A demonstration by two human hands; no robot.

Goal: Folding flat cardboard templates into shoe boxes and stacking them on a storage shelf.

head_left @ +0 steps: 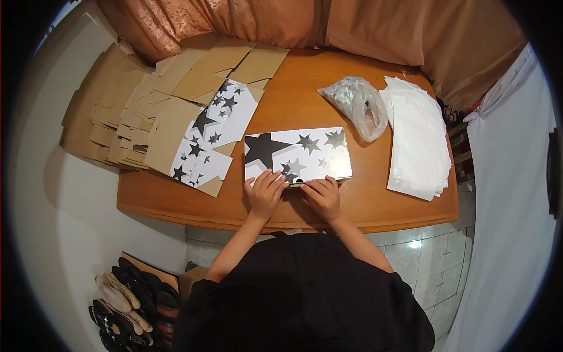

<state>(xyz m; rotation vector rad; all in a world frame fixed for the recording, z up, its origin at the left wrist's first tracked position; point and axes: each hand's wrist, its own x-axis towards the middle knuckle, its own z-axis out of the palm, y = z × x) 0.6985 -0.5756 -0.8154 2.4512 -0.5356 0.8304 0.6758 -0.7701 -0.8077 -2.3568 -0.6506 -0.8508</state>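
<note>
A white cardboard box [298, 154] printed with black and grey stars lies on the table in front of me, its lid down. My left hand [266, 192] grips the near left edge, fingertips over the lid. At the near right edge my right hand [322, 195] holds the box the same way, its fingers bent over the rim. A small dark notch shows in the front edge between the two hands. Both thumbs and the front wall are mostly hidden from above.
Flat brown cardboard blanks [129, 111] are stacked at the left, with a star-printed blank [211, 132] on top. Right of the box lie a clear plastic bag [358, 105] and a pile of white sheets [415, 141]. Shoes [135, 299] stand on the floor at lower left.
</note>
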